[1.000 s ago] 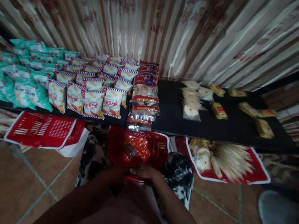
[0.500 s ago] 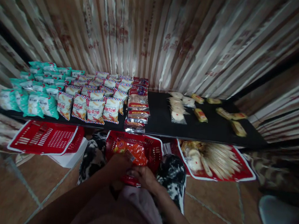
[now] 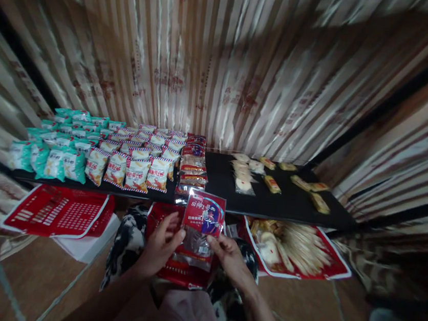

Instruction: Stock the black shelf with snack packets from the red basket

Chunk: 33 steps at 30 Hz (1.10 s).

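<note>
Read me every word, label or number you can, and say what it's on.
"si神1号": red packet in the right hand; smaller print unreadable.
Striped-edge bags: characters too blurred.
Teal bags: too blurred.
Yellow packets: labels too small.
Curtain: reddish print too blurred.

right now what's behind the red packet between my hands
Behind the red packet: part of the middle red basket, the black shelf and similar packets. It covers much of the basket's inside; contents can't be told.
</note>
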Tool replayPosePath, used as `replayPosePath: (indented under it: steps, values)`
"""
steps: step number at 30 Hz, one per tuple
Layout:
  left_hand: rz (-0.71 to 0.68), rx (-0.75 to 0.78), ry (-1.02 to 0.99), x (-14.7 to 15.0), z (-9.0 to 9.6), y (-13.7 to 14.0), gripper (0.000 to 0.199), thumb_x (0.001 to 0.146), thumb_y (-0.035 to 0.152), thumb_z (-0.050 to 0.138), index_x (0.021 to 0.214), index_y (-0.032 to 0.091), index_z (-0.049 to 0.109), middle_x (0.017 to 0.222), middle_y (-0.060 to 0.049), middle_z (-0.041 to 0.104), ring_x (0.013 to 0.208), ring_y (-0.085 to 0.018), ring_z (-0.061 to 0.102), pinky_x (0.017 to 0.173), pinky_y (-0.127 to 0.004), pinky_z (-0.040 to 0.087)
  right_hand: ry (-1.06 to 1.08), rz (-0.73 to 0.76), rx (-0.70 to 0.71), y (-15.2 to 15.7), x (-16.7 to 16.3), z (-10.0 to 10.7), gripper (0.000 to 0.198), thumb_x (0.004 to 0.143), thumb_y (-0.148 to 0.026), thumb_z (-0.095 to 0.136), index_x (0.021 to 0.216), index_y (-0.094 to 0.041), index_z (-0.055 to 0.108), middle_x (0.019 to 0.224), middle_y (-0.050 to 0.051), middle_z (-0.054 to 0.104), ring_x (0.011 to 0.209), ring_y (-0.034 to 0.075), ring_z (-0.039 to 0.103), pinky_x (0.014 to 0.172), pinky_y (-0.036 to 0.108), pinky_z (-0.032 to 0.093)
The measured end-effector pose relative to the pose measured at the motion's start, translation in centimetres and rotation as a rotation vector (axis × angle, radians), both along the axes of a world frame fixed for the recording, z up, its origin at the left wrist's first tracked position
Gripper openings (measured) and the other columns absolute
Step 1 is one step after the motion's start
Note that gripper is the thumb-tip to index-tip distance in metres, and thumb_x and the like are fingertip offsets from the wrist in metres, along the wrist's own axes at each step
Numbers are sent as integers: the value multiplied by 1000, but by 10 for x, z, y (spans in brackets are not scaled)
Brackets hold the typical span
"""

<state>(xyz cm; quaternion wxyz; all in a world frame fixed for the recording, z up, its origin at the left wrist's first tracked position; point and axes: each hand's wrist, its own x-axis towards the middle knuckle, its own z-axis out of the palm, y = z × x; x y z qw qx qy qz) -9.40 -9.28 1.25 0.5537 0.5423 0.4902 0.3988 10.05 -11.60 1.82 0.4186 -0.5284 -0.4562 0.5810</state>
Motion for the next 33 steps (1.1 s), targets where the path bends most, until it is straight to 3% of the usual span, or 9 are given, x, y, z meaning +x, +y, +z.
replayPosePath:
  steps: [3, 9, 14, 17, 22, 27, 33]
  values:
    - [-173, -101, -141, 8, -3, -7, 36, 80, 36, 52, 112, 18, 53, 105, -8, 65, 93, -19, 62, 83, -30, 49, 38, -20, 13, 1, -2, 12, 36, 71, -52, 63, 77, -18, 67, 69, 1, 66, 67, 17, 58, 68, 29, 45]
    - [-134, -91, -75, 23, 2, -7, 27, 79, 38, 52, 95, 17, 59, 90, -5, 68, 84, -18, 62, 75, -26, 49, 118, -168, 46, 8, -4, 29, 42, 71, -55, 62, 99, -23, 62, 87, 4, 69, 73, 19, 62, 63, 28, 47]
    - [-146, -35, -219, 35, 11, 10, 30, 79, 34, 54, 103, 17, 57, 94, -6, 68, 84, -18, 62, 75, -26, 49, 102, -281, 43, 29, 5, 33, 48, 71, -56, 61, 107, -24, 56, 88, 4, 70, 68, 20, 62, 52, 26, 44]
    - [-78, -28, -286, 43, 17, 25, 43, 77, 30, 56, 118, 17, 50, 103, -8, 66, 92, -19, 61, 82, -27, 48, 102, -325, 74, 49, 10, 42, 48, 68, -52, 66, 105, -23, 56, 80, 2, 70, 60, 17, 61, 49, 25, 42]
    - [59, -27, -185, 50, 30, 51, 57, 76, 23, 56, 130, 19, 39, 111, -8, 63, 93, -18, 61, 80, -26, 49, 68, -372, 143, 92, 12, 58, 45, 65, -51, 68, 98, -22, 57, 66, -1, 67, 47, 13, 54, 45, 24, 40]
    - [201, 40, -85, 54, 36, 80, 53, 73, 16, 56, 125, 21, 48, 117, -6, 61, 99, -18, 59, 82, -26, 49, 51, -336, 150, 138, 10, 67, 50, 60, -48, 72, 99, -22, 56, 65, -3, 66, 51, 14, 56, 49, 25, 44]
    - [257, 28, -58, 49, 29, 110, 44, 71, 12, 53, 114, 20, 58, 111, -7, 61, 90, -16, 61, 79, -26, 51, 4, -295, 104, 184, 2, 65, 66, 55, -45, 71, 112, -18, 52, 56, -6, 60, 49, 12, 54, 50, 24, 44]
